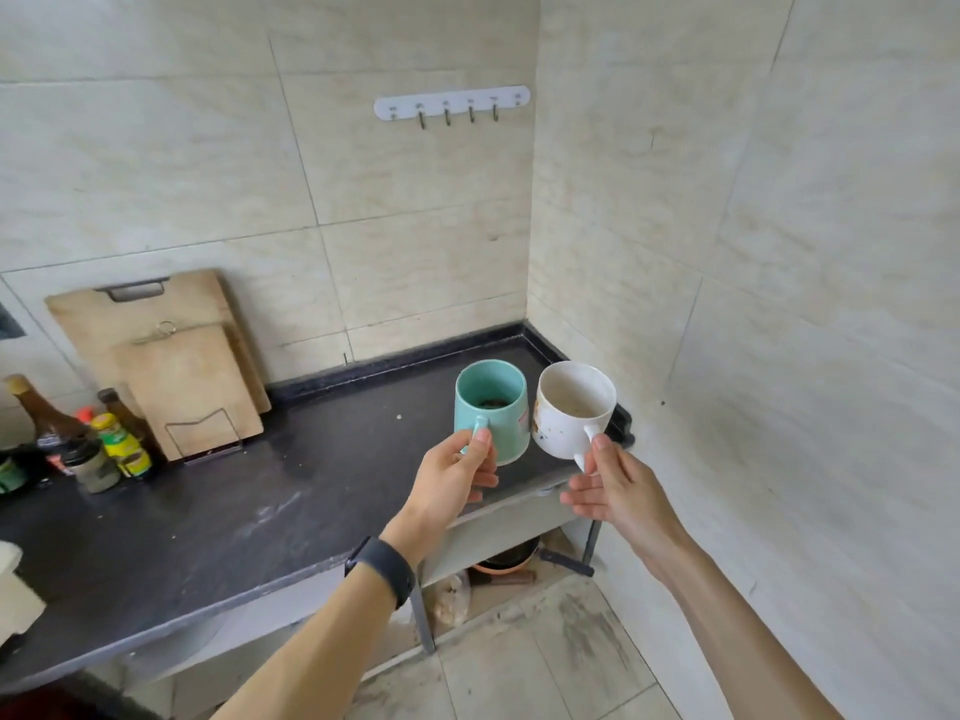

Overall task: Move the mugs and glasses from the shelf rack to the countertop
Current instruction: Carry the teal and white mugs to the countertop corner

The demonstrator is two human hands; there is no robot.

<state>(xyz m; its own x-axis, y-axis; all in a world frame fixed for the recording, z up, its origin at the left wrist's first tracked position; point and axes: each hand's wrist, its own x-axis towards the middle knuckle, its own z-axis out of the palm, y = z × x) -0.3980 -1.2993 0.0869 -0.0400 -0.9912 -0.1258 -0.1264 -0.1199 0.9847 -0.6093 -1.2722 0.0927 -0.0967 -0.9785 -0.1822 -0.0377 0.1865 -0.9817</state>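
Mugs are in hand, not yet set down: at centre frame the left hand (pixel 457 472) pinches the handle of a teal mug (pixel 491 410), and the right hand (pixel 618 485) grips the handle of a white mug (pixel 571 410), both upright, side by side and almost touching, held above the right end of the dark countertop (pixel 218 517). No mug or glass stands on the counter yet, so the task looks early. A shelf rack (pixel 519 532) shows below the hands; what remains there I cannot tell.
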